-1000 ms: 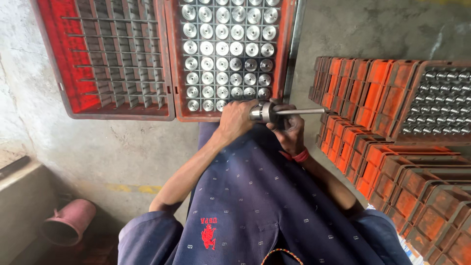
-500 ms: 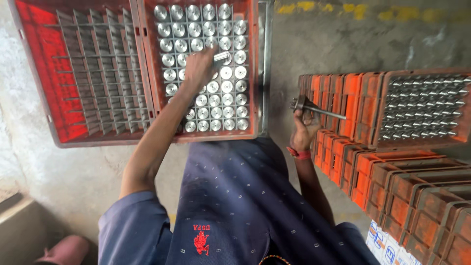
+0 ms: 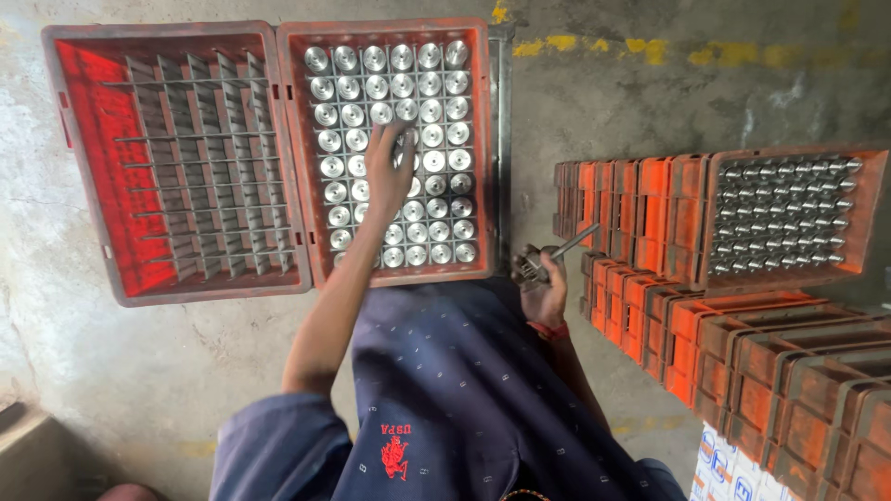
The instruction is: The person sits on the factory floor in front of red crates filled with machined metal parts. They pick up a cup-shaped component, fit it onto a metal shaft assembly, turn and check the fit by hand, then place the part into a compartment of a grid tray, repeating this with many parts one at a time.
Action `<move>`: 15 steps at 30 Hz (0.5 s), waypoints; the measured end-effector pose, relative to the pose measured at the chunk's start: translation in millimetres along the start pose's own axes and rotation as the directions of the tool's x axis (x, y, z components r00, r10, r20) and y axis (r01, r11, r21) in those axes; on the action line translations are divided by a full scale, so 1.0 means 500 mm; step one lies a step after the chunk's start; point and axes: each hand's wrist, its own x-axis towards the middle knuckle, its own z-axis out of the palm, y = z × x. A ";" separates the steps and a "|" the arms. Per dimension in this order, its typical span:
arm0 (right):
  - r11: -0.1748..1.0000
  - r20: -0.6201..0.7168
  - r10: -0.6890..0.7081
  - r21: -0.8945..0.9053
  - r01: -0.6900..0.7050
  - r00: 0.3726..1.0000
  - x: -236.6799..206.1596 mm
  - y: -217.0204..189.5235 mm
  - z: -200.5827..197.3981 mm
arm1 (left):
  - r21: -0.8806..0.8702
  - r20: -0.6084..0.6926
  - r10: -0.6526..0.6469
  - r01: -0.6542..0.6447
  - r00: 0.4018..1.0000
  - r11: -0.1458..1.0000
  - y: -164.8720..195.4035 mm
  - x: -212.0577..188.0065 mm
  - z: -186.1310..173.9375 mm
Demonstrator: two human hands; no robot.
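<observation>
While my left hand (image 3: 388,167) reaches out over the filled red crate (image 3: 299,148), its fingers are curled down onto the round steel caps of the cylindrical parts (image 3: 432,139) standing in the divider grid. From this height I cannot tell whether they have closed on one piece or only rest on the tops. My right hand (image 3: 546,289) hangs low by my knee, clamped around a ribbed metal part with a thin steel rod (image 3: 575,243) sticking out toward the stacked orange crates (image 3: 650,232). The two hands are well apart.

To do this pick cleanly, I judge it best to pinch a single cap between thumb and forefinger and draw it straight up out of its cell, since neighbours stand touching on every side and a slanted pull could jam it against the divider. Keeping the rodded part steady and clear of the crate edge would stop it knocking anything.

Beside the filled crate, an empty red crate (image 3: 88,176) shows only its bare grey dividers. On the right, a tray of smaller shiny pins (image 3: 787,218) tops the orange stack.

Against the view half a second ago, my left hand sits further up the rows of the filled crate, and my right has dropped from in front of the orange stack toward my lap, the rod now angled up and to the right.
</observation>
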 end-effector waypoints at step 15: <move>0.482 -0.117 0.249 -0.846 -0.228 0.961 -0.144 0.325 -0.025 | 0.282 0.537 -0.174 0.019 0.825 0.959 -0.006 -0.375 -0.306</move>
